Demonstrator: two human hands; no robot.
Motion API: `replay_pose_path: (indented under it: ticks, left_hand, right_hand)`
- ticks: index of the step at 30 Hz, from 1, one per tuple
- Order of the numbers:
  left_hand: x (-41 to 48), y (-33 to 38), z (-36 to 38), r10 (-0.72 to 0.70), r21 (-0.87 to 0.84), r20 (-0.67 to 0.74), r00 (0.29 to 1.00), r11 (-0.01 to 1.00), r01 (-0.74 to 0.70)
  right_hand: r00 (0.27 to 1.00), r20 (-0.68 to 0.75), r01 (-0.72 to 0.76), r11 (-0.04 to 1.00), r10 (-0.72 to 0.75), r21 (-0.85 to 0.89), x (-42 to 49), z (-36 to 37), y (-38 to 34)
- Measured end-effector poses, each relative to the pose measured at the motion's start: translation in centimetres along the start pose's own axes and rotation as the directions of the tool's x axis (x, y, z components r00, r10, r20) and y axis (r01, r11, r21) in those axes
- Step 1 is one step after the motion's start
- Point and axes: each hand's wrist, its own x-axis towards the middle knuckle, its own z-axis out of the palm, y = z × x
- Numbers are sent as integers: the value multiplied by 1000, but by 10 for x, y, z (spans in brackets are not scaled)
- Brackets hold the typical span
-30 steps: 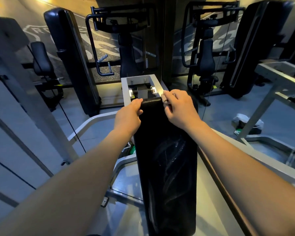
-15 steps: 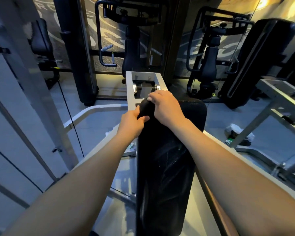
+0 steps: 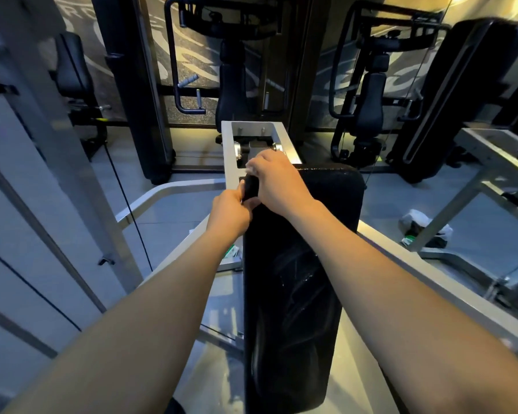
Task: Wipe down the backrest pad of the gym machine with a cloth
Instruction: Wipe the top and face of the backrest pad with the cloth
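The long black backrest pad [image 3: 293, 294] runs up the middle of the view, with faint streaks on its shiny surface. Both hands meet at its upper left corner. A dark bunched cloth [image 3: 250, 186] sits between them there. My left hand [image 3: 228, 216] grips the cloth's lower end from the left, against the pad's edge. My right hand [image 3: 277, 183] lies curled over the cloth and the pad's top corner, hiding most of the cloth. The cloth is nearly the same colour as the pad, so its outline is hard to tell.
A silver metal bracket [image 3: 229, 150] stands just beyond the pad's top. Silver frame rails run on both sides, with a thin cable [image 3: 126, 198] at left. Black machines [image 3: 231, 85] stand behind. A white and dark bundle [image 3: 425, 228] lies on the floor at right.
My right hand has slid from the pad's top right side to its top left corner, joining my left hand. My view has come closer and tipped down slightly.
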Motion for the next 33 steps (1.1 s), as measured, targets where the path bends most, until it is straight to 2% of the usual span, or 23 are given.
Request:
replay_pose_path:
  ticks: [2,4,7,9,11,13,16,18,20,22,24,26,28,29,31,33]
  left_hand:
    - [-2,2,-1,-7,-3,1,1000,1000,7]
    - [-1,3,-2,-6,0,4,1000,1000,6]
    - [-1,3,-2,-20,0,21,1000,1000,20]
    - [-2,3,-1,-14,-19,18,1000,1000,14]
    - [-1,3,-1,-13,-16,3,1000,1000,13]
    - [0,3,-1,-22,-5,8,1000,1000,22]
    - [-1,5,-5,-24,10,41,999,1000,24]
    - [-1,5,-6,-15,4,48,999,1000,15]
    - [-2,6,-6,-13,-12,50,999,1000,14]
    - [-3,7,-6,-20,-13,49,999,1000,21]
    - [-2,7,-6,-40,-25,66,997,999,42]
    - [-1,7,-7,-49,-44,83,995,998,53]
    - [0,5,-7,-50,-58,72,996,997,55]
    - [0,4,-6,-46,-64,62,997,997,50]
    - [-1,4,-5,-41,-70,57,998,997,45]
    - [-1,5,-7,-27,-46,56,998,999,29]
  right_hand:
    - [998,-8,65,998,-65,-15,-4,-2,12]
    - [994,-94,50,999,-52,-21,-16,-8,38]
    - [971,-223,-97,995,89,-25,-32,-14,71]
    - [951,-266,-176,984,160,-36,-32,-10,64]
    - [947,-279,-171,985,160,-15,-29,-4,43]
    - [963,-255,-88,996,83,-9,-28,-1,32]
    - [986,-165,-54,994,38,-91,-27,-18,62]
    - [988,-97,-140,969,123,-205,-30,-39,94]
    - [962,-64,-275,939,267,-208,-41,-59,120]
    - [910,-72,-413,903,408,-116,-54,-66,138]
    - [819,-119,-561,827,561,37,-69,-60,142]
    - [740,-201,-611,767,642,196,-82,-44,132]
    - [701,-376,-525,796,606,302,-78,-33,116]
    - [716,-457,-435,849,528,300,-71,-30,107]
    - [812,-498,-232,950,306,207,-54,-19,82]
    - [891,-436,-79,989,127,128,-48,-1,56]
